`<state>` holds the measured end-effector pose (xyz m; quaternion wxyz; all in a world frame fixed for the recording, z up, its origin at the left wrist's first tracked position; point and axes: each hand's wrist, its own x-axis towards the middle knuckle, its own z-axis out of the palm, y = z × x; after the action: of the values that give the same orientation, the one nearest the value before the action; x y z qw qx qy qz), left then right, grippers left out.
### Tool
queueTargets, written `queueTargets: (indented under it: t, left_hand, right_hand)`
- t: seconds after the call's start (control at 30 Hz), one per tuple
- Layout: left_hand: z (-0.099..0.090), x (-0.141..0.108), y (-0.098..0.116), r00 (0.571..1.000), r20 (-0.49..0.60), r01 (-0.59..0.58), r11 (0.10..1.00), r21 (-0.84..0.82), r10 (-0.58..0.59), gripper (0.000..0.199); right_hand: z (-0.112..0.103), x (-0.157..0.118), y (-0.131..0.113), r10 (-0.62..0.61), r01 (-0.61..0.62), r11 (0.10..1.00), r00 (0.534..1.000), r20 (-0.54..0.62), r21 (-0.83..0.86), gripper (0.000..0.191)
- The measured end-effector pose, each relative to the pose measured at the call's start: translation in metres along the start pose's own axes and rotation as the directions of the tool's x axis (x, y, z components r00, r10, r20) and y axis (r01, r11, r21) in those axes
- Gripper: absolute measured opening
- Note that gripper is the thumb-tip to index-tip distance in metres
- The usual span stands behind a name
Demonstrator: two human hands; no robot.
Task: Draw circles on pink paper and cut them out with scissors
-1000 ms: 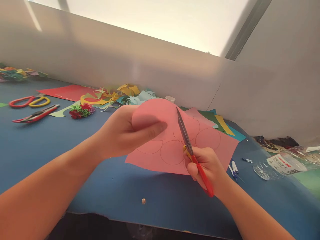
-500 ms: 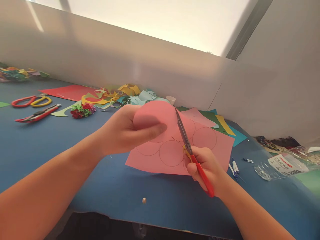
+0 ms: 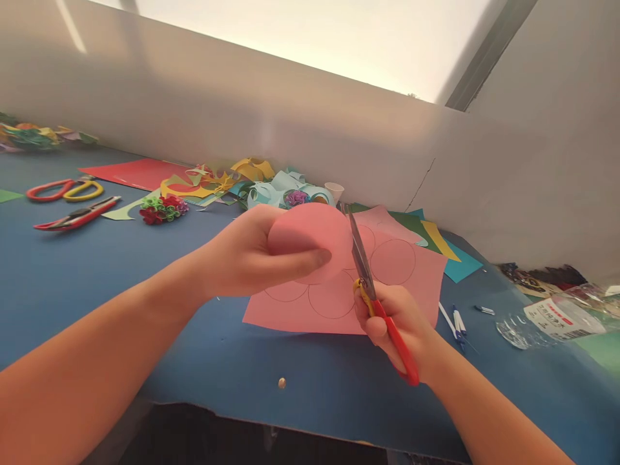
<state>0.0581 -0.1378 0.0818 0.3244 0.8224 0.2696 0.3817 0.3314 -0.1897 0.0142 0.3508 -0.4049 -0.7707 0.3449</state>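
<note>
My left hand [image 3: 261,255] pinches a round piece of pink paper [image 3: 310,226] between thumb and fingers, raised over the table. The fingers behind the paper are hidden. In my right hand [image 3: 394,323] is a pair of scissors [image 3: 363,258] with red and yellow handles, blades pointing up and slightly left. The blades stand at the right edge of the round piece; whether they touch it I cannot tell. Below both hands lies a pink sheet [image 3: 421,284] with several circles drawn on it.
On the blue table [image 3: 203,374], second scissors [image 3: 82,189], red-handled pliers [image 3: 77,215] and curled paper flowers [image 3: 162,209] lie left. Paper scraps [image 3: 271,190] and a small cup [image 3: 334,190] line the wall. Pens [image 3: 458,326] and a plastic bottle [image 3: 552,318] lie right.
The round pink piece and my left hand have shifted slightly right. The scissors have moved slightly right too, still at the paper's right edge. A purple curled paper piece now shows behind.
</note>
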Motion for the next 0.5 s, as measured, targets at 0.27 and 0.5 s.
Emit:
queueTargets:
  t: [0.27,0.5]
  left_hand:
    - [0.0026,0.0,-0.0004,0.999,0.038,0.016,0.997,-0.075,-0.013,0.042]
    - [0.0024,-0.001,-0.0023,0.999,-0.015,0.032,0.997,-0.076,-0.033,0.041]
  right_hand:
    - [0.0048,-0.0001,0.004,0.043,-0.04,0.996,0.999,-0.033,0.083,0.075]
    - [0.0054,0.0003,0.0034,0.077,-0.072,0.986,0.997,-0.027,0.152,0.075]
